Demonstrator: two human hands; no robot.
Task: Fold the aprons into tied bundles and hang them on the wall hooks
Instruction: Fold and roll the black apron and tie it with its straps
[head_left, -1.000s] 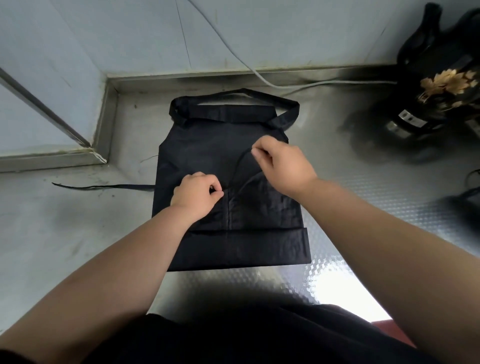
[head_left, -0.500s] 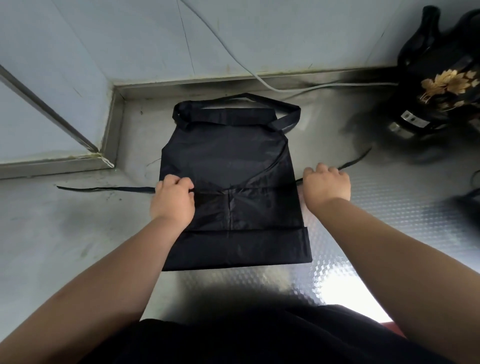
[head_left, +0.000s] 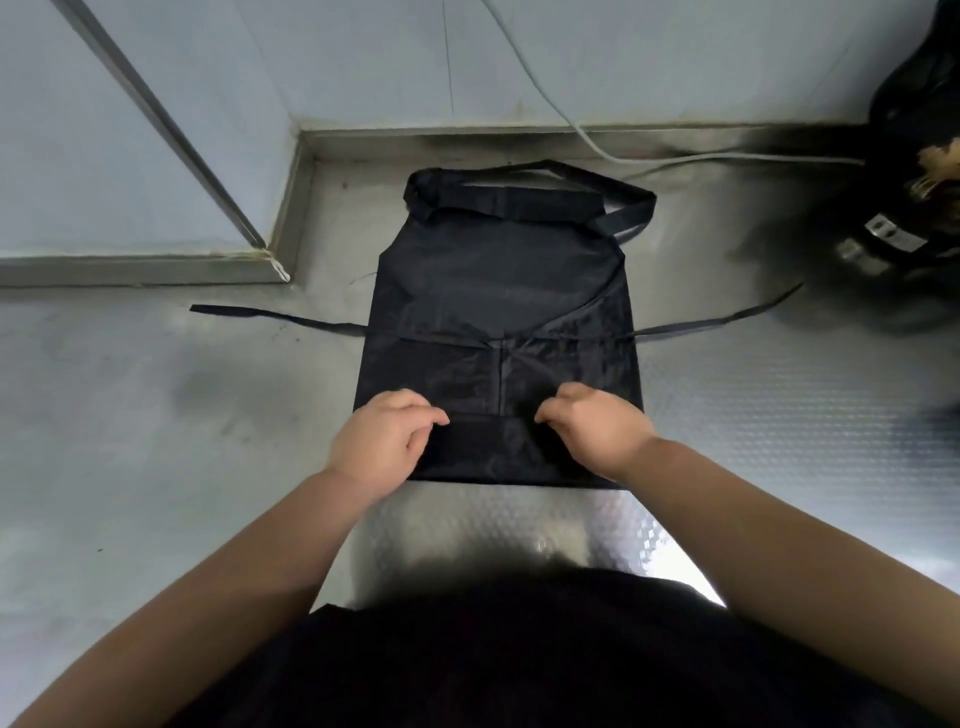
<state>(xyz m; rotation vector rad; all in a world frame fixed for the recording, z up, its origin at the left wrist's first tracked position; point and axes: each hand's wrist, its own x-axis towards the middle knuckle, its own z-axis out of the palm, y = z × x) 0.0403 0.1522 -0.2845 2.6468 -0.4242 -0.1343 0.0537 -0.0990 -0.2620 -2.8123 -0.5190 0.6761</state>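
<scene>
- Currently, at the far left, one thin black waist tie (head_left: 275, 318) lies flat on the grey metal counter (head_left: 156, 415), stretched out from the apron's left edge.
- The left hand (head_left: 382, 444) rests on the near left part of the cloth. Its fingers are curled, and its thumb and fingertips appear to pinch the upper edge of the turned-up bottom band.
- The black fabric apron (head_left: 498, 291) lies flat in the middle of the counter, folded into a rectangle. Its hem is turned up once on the person's side, and its neck strap (head_left: 530, 182) loops at the far end near the wall.
- The right hand (head_left: 597, 434) mirrors the left on the near right part, fingers curled onto the same fold edge and seemingly pinching it too.
- The second waist tie (head_left: 727, 325) runs out to the right, toward a dark blurred object (head_left: 909, 156).
- Judging by this, the step in hand is folding the apron up from the hem; no bundle is formed and nothing is tied yet.
- The next move likely calls for both hands to turn the band over evenly, away from the person. The edges should stay square, and both ties should stay free for wrapping.
</scene>
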